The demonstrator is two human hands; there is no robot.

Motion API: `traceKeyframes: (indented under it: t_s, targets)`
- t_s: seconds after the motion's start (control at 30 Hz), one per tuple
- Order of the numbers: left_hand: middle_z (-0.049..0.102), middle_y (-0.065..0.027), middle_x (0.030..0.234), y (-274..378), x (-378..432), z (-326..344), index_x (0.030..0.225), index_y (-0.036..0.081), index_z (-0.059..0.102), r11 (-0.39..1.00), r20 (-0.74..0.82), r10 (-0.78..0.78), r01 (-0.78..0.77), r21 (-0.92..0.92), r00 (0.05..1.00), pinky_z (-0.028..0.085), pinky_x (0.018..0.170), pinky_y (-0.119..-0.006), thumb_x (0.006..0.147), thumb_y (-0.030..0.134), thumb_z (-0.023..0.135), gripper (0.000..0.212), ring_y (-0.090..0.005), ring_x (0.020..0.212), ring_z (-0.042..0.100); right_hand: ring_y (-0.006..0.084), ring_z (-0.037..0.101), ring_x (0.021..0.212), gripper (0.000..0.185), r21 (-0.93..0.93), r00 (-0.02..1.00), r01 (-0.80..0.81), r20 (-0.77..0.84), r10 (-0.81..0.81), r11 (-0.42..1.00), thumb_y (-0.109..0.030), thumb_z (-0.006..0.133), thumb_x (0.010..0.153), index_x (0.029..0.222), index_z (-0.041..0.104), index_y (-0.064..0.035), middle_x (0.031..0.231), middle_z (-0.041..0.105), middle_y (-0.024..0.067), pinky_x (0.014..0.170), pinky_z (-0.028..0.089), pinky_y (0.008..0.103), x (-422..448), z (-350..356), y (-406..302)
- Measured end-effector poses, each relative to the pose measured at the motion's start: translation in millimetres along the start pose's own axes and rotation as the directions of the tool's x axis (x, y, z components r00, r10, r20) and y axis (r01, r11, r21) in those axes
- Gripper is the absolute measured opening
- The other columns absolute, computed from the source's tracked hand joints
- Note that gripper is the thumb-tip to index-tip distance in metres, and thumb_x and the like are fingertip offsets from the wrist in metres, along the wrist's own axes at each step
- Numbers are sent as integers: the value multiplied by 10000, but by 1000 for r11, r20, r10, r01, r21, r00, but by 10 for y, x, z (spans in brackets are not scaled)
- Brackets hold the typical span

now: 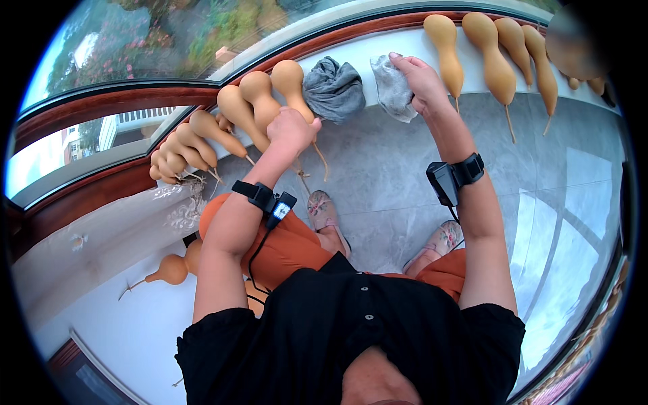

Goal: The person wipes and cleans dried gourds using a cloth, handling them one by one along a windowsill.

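Note:
My left hand (292, 130) is closed around the lower, narrow part of a tan dried bottle gourd (287, 78) on the white windowsill. Its thin dry stem hangs below my fingers, over the sill's edge. Close beside it on the left lies another gourd (257, 93), partly covered by the same hand. My right hand (422, 86) pinches a thin light grey cloth (389, 90) between thumb and fingers, its lower end over the front of the sill. Between the hands a crumpled dark grey cloth (334, 90) rests on the sill.
Several gourds line the windowsill (412, 48) on both sides, such as a large one (488, 61) at right and a smaller one (215, 131) at left. Brown frames (167, 96) hold the window glass. Another gourd (174, 269) lies on a white surface by my left arm. Grey tiles (374, 167) cover the floor.

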State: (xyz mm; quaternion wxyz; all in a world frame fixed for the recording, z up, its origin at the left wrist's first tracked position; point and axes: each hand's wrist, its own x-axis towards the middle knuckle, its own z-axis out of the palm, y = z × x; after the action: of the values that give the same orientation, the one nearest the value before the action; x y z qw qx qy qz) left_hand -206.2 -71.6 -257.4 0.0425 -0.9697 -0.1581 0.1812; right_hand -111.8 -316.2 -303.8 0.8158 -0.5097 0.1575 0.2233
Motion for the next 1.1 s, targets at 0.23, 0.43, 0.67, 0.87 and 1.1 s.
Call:
traceKeyframes:
  t_s: [0.23, 0.43, 0.67, 0.87, 1.1]
  targets:
    - [670, -120, 662, -134, -30, -422, 915, -53, 624, 561, 380, -29, 329, -760, 925, 496, 451, -300, 875, 454, 568, 512, -200, 452, 630, 208, 641, 858, 230, 501, 974, -212, 35, 224, 839, -241, 625, 972, 1062, 594, -31, 969, 651, 74, 789, 545, 374, -102, 108, -280]
    - [629, -113, 790, 113, -476, -618, 1085, -47, 459, 416, 95, 160, 20, -909, 983, 487, 461, -265, 898, 346, 618, 463, -156, 519, 613, 118, 600, 775, 111, 238, 870, 332, 297, -394, 913, -215, 656, 949, 975, 656, -108, 883, 632, 9, 634, 487, 298, -901, 867, -665]
    - [595, -89, 852, 311, -821, -848, 1156, 5, 409, 245, -14, 434, -133, -960, 901, 499, 533, -286, 882, 242, 658, 440, -153, 640, 615, 277, 505, 1089, 433, -687, 150, 716, 324, -934, -124, -218, 740, 753, 1174, 656, -171, 1115, 569, 70, 885, 445, 428, -618, 731, -508]
    - [622, -97, 890, 367, -843, -701, 1180, 19, 414, 494, -393, 482, -614, -615, 783, 518, 676, -354, 826, 258, 705, 517, -222, 773, 636, 217, 634, 920, 401, -336, 569, 772, -11, -822, 539, -233, 763, 797, 1137, 643, -59, 1003, 640, 98, 805, 529, 348, -554, 618, -531]
    - [608, -143, 941, 419, -932, -823, 1254, -2, 440, -121, 3, 777, 153, -981, 629, 489, 586, -289, 908, 512, 495, 622, -188, 684, 611, 306, 592, 1150, 547, 682, 695, -137, 583, -422, 718, -414, 579, 955, 1296, 520, 10, 1238, 604, 180, 1005, 495, 413, -231, 307, -454]
